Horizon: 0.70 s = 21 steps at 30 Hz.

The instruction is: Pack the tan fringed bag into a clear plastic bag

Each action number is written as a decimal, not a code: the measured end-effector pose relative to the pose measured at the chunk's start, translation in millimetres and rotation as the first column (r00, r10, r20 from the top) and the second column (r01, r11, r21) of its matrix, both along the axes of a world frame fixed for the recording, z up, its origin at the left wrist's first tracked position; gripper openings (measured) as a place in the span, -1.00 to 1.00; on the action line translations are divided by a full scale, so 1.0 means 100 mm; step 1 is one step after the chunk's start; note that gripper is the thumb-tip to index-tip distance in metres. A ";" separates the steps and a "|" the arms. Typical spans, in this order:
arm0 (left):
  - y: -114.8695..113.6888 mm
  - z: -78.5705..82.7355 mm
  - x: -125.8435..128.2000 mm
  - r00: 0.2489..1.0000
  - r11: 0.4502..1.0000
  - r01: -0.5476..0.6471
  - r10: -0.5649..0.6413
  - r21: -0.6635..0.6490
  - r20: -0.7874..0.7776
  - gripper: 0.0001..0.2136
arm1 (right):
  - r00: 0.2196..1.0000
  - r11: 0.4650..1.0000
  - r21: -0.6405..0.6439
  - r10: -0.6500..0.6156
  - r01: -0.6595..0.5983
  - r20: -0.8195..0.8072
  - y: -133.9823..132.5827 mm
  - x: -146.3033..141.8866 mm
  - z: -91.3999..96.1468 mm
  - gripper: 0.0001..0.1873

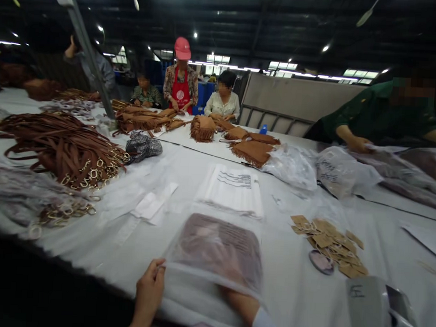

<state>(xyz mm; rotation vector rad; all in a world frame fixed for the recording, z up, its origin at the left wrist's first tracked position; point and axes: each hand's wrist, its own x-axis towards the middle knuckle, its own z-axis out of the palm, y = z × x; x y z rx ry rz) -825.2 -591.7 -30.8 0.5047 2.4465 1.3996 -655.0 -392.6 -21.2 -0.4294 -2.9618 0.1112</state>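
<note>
In front of me a clear plastic bag (246, 289) lies on the table with a flat brownish-mauve item (206, 230) inside. My left hand (150, 283) pinches the bag's near left corner between thumb and fingers. Through the bag's near opening goes my right hand (228, 265), lying inside against the flat item. The plastic blurs its fingers, so I cannot tell whether they grip. Just beyond the bag rests a stack of printed white plastic bags (231, 190).
Brown straps with gold clasps (84, 157) are heaped on the left. To the right are brown paper tags (330, 243), an oval mauve object (321, 262) and a grey device (368, 310). Fringed brown pieces (252, 152) lie farther back. Several co-workers (180, 84) are around the table.
</note>
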 end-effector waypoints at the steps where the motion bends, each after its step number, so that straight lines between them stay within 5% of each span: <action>1: 0.00 0.01 -0.05 1.000 1.000 -0.021 0.021 -0.002 0.014 -0.67 | 0.999 1.000 0.007 -0.017 0.017 0.049 0.08 -0.07 -0.02 -0.49; 8: -0.27 -0.01 -0.11 0.988 0.997 -0.072 0.070 -0.011 -0.135 -0.67 | 0.993 0.996 0.057 -0.070 0.065 0.098 0.33 -0.18 -0.25 -0.46; 11: -0.31 -0.04 0.06 0.934 0.988 0.151 -0.131 0.035 -0.333 -0.73 | 0.996 0.999 0.041 -0.011 0.007 0.092 0.34 -0.14 -0.16 -0.50; 13: -0.20 -0.08 0.23 0.778 0.857 0.510 -0.420 0.079 -0.467 -0.82 | 0.992 0.999 0.005 0.040 -0.041 0.122 0.35 -0.13 -0.04 -0.52; 15: 0.00 -0.12 0.42 0.546 0.635 0.769 -0.592 0.074 -0.593 -0.79 | 0.989 0.997 -0.013 0.071 -0.069 0.133 0.32 -0.09 0.08 -0.51; 17: 0.23 -0.13 0.58 0.390 0.503 0.864 -0.637 0.024 -0.665 -0.70 | 0.991 0.996 0.007 0.089 -0.090 0.099 0.23 0.01 0.17 -0.47; 21: 0.56 0.00 0.73 0.246 0.384 0.912 -0.788 -0.140 -0.565 -0.53 | 0.994 0.993 0.120 0.024 -0.011 -0.103 -0.07 0.48 0.19 -0.42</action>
